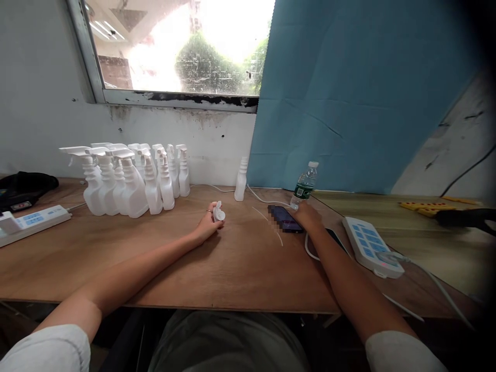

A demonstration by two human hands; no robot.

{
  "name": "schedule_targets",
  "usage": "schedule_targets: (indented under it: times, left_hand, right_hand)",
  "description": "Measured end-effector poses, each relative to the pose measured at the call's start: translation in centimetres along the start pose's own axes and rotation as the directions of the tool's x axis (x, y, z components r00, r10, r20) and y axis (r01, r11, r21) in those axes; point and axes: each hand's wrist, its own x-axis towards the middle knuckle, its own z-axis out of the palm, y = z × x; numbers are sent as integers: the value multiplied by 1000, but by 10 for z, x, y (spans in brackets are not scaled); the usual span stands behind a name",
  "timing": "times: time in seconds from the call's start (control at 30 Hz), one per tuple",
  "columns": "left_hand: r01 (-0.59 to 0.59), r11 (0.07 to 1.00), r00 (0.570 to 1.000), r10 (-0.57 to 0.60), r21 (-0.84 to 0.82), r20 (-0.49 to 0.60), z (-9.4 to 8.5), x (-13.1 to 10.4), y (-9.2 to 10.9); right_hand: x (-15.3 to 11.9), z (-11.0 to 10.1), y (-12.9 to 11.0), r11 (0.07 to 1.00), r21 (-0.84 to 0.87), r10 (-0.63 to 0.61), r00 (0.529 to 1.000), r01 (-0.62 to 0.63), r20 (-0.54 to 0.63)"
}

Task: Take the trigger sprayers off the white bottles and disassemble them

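Note:
My left hand (209,225) is closed around a small white cap-like piece (219,212) over the middle of the wooden table. On the right, my right hand (305,214) reaches to the base of a clear water bottle (304,187) with a green label, beside a dark phone (285,219); its fingers are largely hidden, so its grip cannot be made out. One white bottle without a spray head (241,181) stands upright near the wall. Several white spray bottles (134,186) are grouped upright at the left.
White power strips lie at the left (36,222) and right (372,245) of the table (232,279). White cables run over the right side. A black object (27,188) sits at the far left. Blue sheeting (349,98) hangs behind.

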Motion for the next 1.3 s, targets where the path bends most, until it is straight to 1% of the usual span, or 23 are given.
schedule_targets:
  times: [0.07, 0.13, 0.2, 0.23, 0.27, 0.3, 0.33, 0.37, 0.4, 0.43, 0.47, 0.53, 0.6, 0.63, 0.7, 0.73, 0.77, 0.8, 0.9, 0.93, 1.03, 1.17, 1.3]
  left_hand:
    - [25, 999, 1000, -25, -21, 1, -1, -1, 2]
    - [13, 999, 998, -11, 44, -54, -2, -2, 4]
    - [3, 994, 994, 10, 113, -107, -3, -2, 5]
    - [6, 991, 993, 11, 136, -120, -4, -3, 6]
    - [14, 988, 992, 5, 155, -123, -4, -2, 7]
    - [22, 984, 993, -1, 175, -120, -4, -2, 8]
    - [24, 981, 994, -2, 192, -111, -5, -1, 9]
    - [15, 978, 995, 5, 209, -95, -5, 0, 10]
    - [-2, 974, 997, 20, 225, -77, -6, 1, 11]
    - [-24, 969, 998, 39, 246, -57, -6, 2, 12]
    - [-48, 962, 997, 60, 270, -38, -7, 3, 12]
    - [-95, 942, 995, 103, 321, -8, -7, 4, 13]
    - [-116, 917, 992, 126, 382, -1, -7, 3, 13]
    - [-115, 901, 992, 128, 418, -4, -7, 3, 13]
    - [-95, 863, 993, 117, 495, -13, -6, 2, 15]
    - [-84, 845, 994, 108, 528, -14, -5, 1, 15]
    - [-76, 831, 995, 99, 551, -12, -5, 1, 16]
    - [-72, 822, 996, 92, 565, -7, -4, 0, 17]
    - [-51, 815, 998, 64, 578, -2, -3, -1, 17]
    - [-42, 813, 998, 55, 580, -5, -3, -1, 17]
    - [-25, 812, 999, 38, 583, -11, -2, -2, 17]
    - [-19, 816, 999, 38, 577, -22, -1, -3, 17]
    - [-19, 802, 999, 40, 597, -22, -1, -2, 18]
  right_hand:
    - [-3, -4, 0, 999, 3, 36, 999, -36, 23]
    - [-6, -9, -4, 999, 40, 13, 1000, -12, -15]
    - [-9, -17, -13, 982, 177, -52, 994, 69, -101]
    - [-10, -22, -21, 945, 299, -94, 985, 134, -146]
    - [-12, -27, -29, 865, 466, -125, 979, 186, -159]
    - [-15, -32, -39, 733, 652, -144, 981, 194, -130]
    - [-19, -37, -48, 556, 810, -204, 975, 189, -88]
    - [-24, -41, -58, 369, 914, -305, 951, 171, -55]
    - [-31, -46, -67, 219, 965, -380, 924, 144, -52]
    - [-39, -49, -76, 126, 985, -418, 907, 120, -57]
    - [-48, -52, -83, 82, 992, -429, 902, 96, -52]
    - [-69, -54, -95, 56, 998, -472, 881, 33, -3]
    - [-89, -51, -105, 41, 999, -576, 816, -35, 52]
    - [-99, -49, -110, 49, 998, -634, 771, -49, 69]
    - [-115, -41, -117, 84, 996, -722, 689, -5, 64]
    - [-122, -37, -121, 106, 993, -752, 657, 44, 51]
    - [-128, -34, -123, 131, 987, -771, 636, 97, 40]
    - [-133, -31, -126, 152, 977, -773, 634, 147, 25]
    - [-143, -26, -129, 185, 939, -731, 679, 291, -66]
    - [-144, -25, -129, 192, 918, -723, 683, 347, -107]
    - [-148, -24, -128, 225, 840, -717, 668, 494, -201]
    - [-149, -20, -127, 224, 815, -696, 673, 535, -251]
    - [-145, -16, -125, 239, 756, -727, 629, 609, -277]
